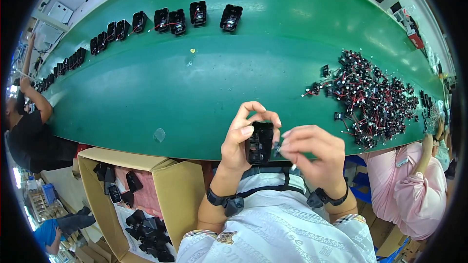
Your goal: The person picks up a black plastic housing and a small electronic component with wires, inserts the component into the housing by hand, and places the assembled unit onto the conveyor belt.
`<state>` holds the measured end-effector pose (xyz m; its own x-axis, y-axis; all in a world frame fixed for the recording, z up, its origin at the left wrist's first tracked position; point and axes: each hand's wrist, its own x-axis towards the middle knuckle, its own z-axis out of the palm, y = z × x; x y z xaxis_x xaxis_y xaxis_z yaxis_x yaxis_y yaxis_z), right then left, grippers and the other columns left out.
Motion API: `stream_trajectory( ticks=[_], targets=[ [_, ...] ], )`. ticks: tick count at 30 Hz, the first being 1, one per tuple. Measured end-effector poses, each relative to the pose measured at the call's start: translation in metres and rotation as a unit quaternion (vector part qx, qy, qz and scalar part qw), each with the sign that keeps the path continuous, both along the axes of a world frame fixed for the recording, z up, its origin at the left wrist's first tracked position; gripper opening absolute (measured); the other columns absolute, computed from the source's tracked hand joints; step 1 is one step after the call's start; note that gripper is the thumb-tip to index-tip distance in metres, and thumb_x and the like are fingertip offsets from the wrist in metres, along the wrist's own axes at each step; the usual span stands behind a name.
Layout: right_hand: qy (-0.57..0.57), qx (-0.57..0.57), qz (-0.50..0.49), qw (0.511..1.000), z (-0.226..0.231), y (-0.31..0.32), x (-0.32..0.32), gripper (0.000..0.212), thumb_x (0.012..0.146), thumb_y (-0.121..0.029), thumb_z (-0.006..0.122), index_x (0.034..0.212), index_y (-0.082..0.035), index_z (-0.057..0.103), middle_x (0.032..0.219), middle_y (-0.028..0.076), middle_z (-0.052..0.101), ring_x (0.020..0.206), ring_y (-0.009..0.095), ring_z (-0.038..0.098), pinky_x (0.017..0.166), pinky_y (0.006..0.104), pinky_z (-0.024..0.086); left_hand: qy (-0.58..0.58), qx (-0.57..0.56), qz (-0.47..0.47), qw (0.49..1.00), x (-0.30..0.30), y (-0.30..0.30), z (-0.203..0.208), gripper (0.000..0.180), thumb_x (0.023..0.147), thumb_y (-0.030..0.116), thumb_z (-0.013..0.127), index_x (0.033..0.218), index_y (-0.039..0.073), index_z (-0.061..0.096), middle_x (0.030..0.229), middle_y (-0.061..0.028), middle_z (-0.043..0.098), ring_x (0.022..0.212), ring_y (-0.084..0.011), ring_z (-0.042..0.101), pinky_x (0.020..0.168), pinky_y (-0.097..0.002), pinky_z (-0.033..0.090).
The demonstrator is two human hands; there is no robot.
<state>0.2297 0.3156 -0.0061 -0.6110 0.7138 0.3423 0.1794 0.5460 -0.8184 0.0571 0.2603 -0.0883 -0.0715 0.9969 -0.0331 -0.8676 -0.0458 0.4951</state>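
Head view, held thing: one black plastic housing (259, 142), upright in front of the chest, its long axis running away from the person, over the near edge of the green tabletop (146, 92)
Left hand (240, 139): grip clasped around the housing's left side, fingers curled over its top
Right hand (312, 153): just right of the housing, grip pinched on one small wired part (278, 147) touching its right edge
Nearer hand: left
Wired parts pile (373, 100): one heap, far right, too tangled to count
Housings in row (175, 19): about seven clear ones along the far edge, more blurring leftward
Cardboard box (105, 185): one, lower left, black housings inside
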Motion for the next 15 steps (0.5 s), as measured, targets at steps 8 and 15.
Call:
stream_trajectory(
  ticks=[8, 15],
  targets=[
    [-0.016, 0.073, 0.028, 0.997, -0.010, -0.016, -0.016, 0.025, 0.066, 0.001, 0.083, 0.087, -0.010, 0.075, 0.093, 0.002, 0.065, 0.085, 0.022, 0.063, 0.071, 0.0334, 0.052, 0.142, 0.025, 0.083, 0.986, 0.008, -0.008, 0.016, 0.030, 0.105, 0.029, 0.047, 0.104, 0.000, 0.054, 0.105, -0.0199, 0.064, 0.092, -0.0193, 0.062, 0.085, -0.0326, 0.051],
    [-0.071, 0.046, 0.028, 0.996, -0.002, -0.021, -0.020, 0.024, 0.067, 0.002, 0.082, 0.086, -0.010, 0.075, 0.106, 0.007, 0.062, 0.093, 0.025, 0.059, 0.074, 0.0344, 0.051, 0.240, 0.044, 0.127, 0.961, 0.009, -0.015, 0.016, 0.030, 0.105, 0.027, 0.046, 0.104, -0.002, 0.054, 0.107, -0.0193, 0.062, 0.094, -0.0185, 0.059, 0.089, -0.0354, 0.050]
  ],
)
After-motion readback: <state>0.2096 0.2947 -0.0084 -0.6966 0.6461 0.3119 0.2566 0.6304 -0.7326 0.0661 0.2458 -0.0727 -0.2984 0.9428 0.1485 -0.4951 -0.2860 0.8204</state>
